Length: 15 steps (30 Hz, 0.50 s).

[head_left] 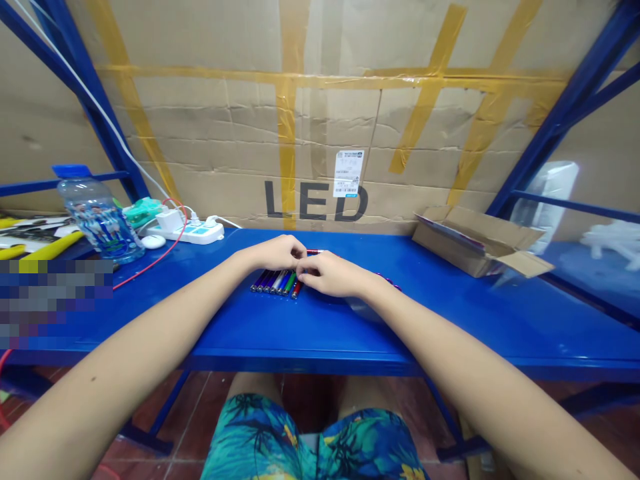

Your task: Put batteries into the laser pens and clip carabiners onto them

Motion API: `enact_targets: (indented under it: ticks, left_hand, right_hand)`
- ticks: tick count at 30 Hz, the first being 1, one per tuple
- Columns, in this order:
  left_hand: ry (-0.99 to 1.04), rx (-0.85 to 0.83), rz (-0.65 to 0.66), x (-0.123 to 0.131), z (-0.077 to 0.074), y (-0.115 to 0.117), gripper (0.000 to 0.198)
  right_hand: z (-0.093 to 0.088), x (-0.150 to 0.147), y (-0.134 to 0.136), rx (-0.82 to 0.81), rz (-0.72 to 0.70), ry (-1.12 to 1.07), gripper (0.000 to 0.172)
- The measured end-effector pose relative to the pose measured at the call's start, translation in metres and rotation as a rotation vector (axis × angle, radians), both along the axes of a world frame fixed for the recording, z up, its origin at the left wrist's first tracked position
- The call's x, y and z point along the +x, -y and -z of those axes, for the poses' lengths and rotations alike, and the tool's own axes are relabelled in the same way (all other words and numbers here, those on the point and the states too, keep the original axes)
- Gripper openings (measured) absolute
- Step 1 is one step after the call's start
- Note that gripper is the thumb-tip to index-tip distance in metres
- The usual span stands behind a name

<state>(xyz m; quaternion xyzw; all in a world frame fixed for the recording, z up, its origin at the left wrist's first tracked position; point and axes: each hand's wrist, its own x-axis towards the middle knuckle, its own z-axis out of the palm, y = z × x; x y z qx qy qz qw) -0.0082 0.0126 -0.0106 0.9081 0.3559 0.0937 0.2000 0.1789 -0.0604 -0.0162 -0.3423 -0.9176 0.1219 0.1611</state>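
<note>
On the blue tabletop [240,333] before brown cardboard [230,147], slim shiny multicoloured cylinders [275,283] lie aligned; left hand [280,253], right hand [330,273]: grip unclear.

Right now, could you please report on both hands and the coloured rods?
Left hand, right hand close together; grip unclear. Coloured rods side by side near the hands. Open cardboard box at right, apart from hands.

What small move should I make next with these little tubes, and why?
Perhaps nudge the nearer red tube into line: its near end juts slightly past the green tube beside it, and your right hand is close by.
</note>
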Motion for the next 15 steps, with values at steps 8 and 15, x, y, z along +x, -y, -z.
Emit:
enact_targets:
  ticks: [8, 15]
  left_hand:
    - [0.014, -0.006, -0.019, -0.0003, 0.0, -0.0008, 0.018]
    - [-0.023, 0.063, -0.03, -0.003, -0.001, -0.003, 0.02]
  right_hand:
    - [-0.0025, -0.0007, 0.0031, -0.021, 0.024, 0.026, 0.018]
    - [-0.0039, -0.0045, 0.0068, -0.032, 0.081, 0.124, 0.027]
